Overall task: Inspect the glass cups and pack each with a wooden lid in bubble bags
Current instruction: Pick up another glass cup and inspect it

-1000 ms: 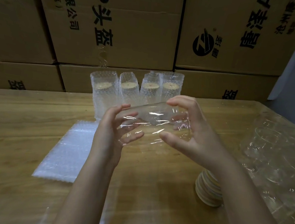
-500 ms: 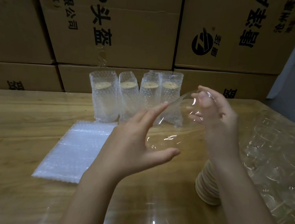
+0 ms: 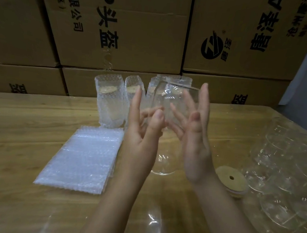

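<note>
A clear glass cup (image 3: pixel 170 128) stands nearly upright in the air between my two hands, mouth tipped away from me, base near the table. My left hand (image 3: pixel 144 134) presses its left side with fingers spread. My right hand (image 3: pixel 196 136) presses the right side, fingers stretched up along the wall. A stack of round wooden lids (image 3: pixel 231 179) with a centre hole sits just right of my right wrist. A flat pile of bubble bags (image 3: pixel 79 156) lies to the left. Several packed cups in bubble bags (image 3: pixel 109 102) stand in a row behind.
Several loose glass cups (image 3: pixel 280 177) lie crowded on the right of the wooden table (image 3: pixel 19 124). Stacked cardboard boxes (image 3: pixel 119 31) form a wall behind the table. A pale wall or door shows at the far right.
The cup has turned from lying sideways between my hands to nearly upright. Both hands have come close together and now hold it by its sides. The lid stack is now uncovered.
</note>
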